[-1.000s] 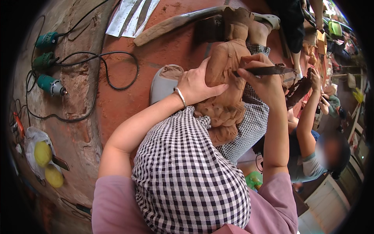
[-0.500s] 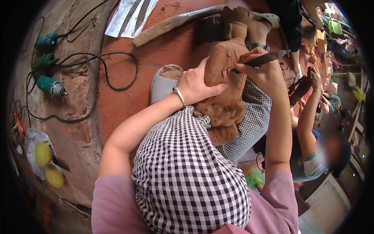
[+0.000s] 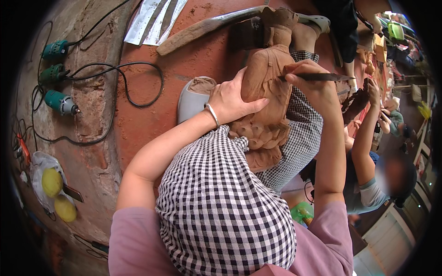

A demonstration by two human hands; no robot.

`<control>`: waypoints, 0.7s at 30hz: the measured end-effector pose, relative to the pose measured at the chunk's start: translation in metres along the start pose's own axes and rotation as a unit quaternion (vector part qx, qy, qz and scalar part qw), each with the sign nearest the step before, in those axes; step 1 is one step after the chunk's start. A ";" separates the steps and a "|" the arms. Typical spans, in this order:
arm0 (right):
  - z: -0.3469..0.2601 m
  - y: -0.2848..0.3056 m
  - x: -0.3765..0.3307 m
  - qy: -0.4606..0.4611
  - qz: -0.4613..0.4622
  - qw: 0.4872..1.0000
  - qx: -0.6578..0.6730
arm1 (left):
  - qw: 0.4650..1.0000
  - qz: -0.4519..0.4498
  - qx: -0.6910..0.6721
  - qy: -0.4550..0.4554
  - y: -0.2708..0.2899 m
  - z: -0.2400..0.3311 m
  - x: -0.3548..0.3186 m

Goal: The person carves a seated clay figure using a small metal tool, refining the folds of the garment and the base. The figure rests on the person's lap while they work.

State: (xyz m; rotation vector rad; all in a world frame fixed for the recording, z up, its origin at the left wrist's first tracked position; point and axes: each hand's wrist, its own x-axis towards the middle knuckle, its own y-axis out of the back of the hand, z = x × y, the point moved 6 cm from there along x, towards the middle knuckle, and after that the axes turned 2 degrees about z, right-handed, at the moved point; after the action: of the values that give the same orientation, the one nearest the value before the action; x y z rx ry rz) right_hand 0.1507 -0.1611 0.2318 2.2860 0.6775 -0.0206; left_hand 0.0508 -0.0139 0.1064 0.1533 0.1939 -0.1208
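A brown carved figure (image 3: 267, 73) with robe folds and a base of petal-like shapes lies across my lap, its head end pointing away from me. My left hand (image 3: 232, 99) is wrapped round the figure's left side, thumb across its surface, and a silver bangle circles the wrist. In my right hand (image 3: 315, 87) a dark, slim carving knife (image 3: 322, 77) is pinched between thumb and fingers. Its tip meets the robe folds near the figure's right side. Checked cloth (image 3: 221, 202) covers my lap beneath the figure.
Green power tools (image 3: 60, 102) with looping black cables lie on the ledge at left, near two yellow fruits (image 3: 52, 181) on plastic. Beyond the figure lies a long curved tool (image 3: 207, 30) beside metallic strips (image 3: 154, 20). Another person (image 3: 368, 161) works at right, close to my right arm.
The carving knife has turned in my right hand and now shows its narrow edge, lying more level. My right hand has shifted slightly; my left hand stays on the figure.
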 end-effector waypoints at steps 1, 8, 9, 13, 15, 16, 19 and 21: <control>-0.006 -0.002 -0.002 0.043 -0.021 0.998 -0.039 | 1.000 -0.002 0.002 0.004 0.001 0.001 0.000; -0.012 0.001 0.007 0.071 -0.049 0.990 -0.111 | 1.000 0.012 -0.002 -0.015 0.001 0.001 0.000; -0.006 0.004 0.006 0.043 -0.017 0.997 -0.065 | 1.000 0.006 -0.001 -0.010 0.001 0.000 0.000; 0.009 0.019 -0.016 -0.065 0.047 0.993 0.081 | 1.000 -0.012 0.005 0.003 0.000 0.000 0.001; 0.006 0.021 -0.022 -0.035 0.019 0.998 0.046 | 1.000 -0.011 0.005 0.003 0.000 -0.001 0.001; 0.002 0.017 -0.022 0.004 -0.010 1.000 0.024 | 1.000 -0.008 0.004 0.001 0.000 -0.001 0.000; -0.011 0.005 -0.019 0.116 -0.094 0.988 -0.048 | 1.000 -0.006 0.000 -0.007 0.000 0.000 0.000; -0.015 0.004 -0.013 0.131 -0.122 0.981 -0.076 | 1.000 0.001 0.000 -0.013 0.000 0.000 0.001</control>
State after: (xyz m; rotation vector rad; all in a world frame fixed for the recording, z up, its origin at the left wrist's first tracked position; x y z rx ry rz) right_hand 0.1388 -0.1594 0.2485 2.0663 1.0568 0.2130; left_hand 0.0516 -0.0137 0.1067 0.1522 0.1674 -0.1209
